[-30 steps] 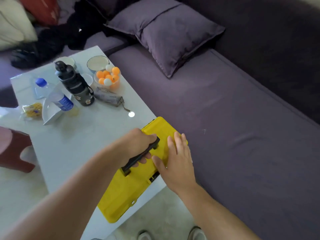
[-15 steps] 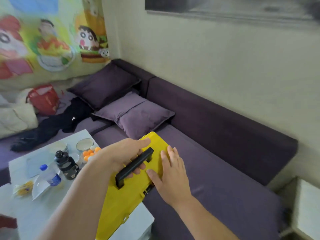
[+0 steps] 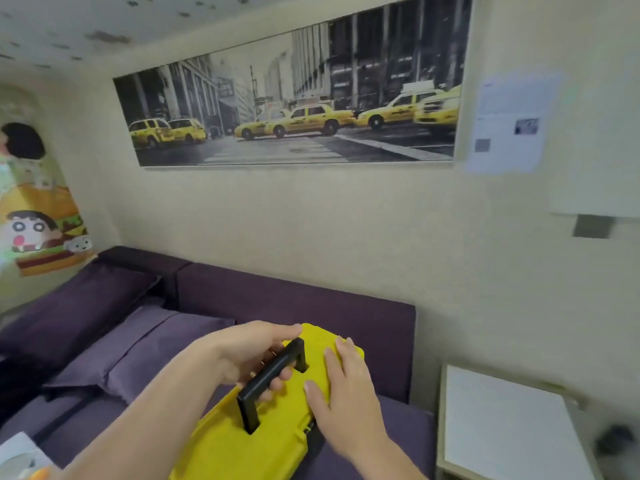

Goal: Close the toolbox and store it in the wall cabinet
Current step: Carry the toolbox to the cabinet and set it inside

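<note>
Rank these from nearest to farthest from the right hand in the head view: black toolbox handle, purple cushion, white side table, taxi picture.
1. black toolbox handle, just left of the right hand.
2. white side table, to the right.
3. purple cushion, to the left; close to call with the table.
4. taxi picture, high on the wall.

No writing here can be made out. The sheet of paper (image 3: 512,123) pinned to the wall carries print and a small code square, all too blurred to read.

Cream wall (image 3: 311,220) hung with taxi street print (image 3: 294,102), above purple sofa (image 3: 277,299) with cushions (image 3: 145,344); white side table (image 3: 505,424) at right.
</note>
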The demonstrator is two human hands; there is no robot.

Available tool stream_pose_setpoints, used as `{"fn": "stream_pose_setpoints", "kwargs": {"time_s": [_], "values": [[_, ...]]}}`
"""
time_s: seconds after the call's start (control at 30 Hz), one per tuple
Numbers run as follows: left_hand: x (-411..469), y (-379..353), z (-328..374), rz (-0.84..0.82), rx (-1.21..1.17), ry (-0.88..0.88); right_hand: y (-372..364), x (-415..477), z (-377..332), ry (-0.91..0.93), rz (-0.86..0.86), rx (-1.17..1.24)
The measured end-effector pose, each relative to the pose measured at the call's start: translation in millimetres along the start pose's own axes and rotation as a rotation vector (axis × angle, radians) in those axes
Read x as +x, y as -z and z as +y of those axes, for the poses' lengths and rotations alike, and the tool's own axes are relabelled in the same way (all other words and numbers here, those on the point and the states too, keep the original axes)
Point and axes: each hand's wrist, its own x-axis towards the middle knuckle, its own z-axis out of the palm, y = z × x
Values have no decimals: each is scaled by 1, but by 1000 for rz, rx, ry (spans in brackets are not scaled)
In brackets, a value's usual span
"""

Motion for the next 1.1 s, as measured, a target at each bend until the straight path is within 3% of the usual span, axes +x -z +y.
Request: {"fn": "stream_pose_setpoints", "kwargs": {"time_s": [0.23, 0.6, 0.77, 1.1], "values": [[43, -130, 118, -206, 131, -178, 121, -8, 120, -150, 181, -129], [91, -275, 256, -519, 297, -345, 265, -21, 228, -401, 368, -288], [110, -341, 302, -600, 331, -356, 313, -32, 280, -467, 396, -331], [135, -467, 402, -609, 390, -394, 418, -32, 400, -457, 460, -346]]}}
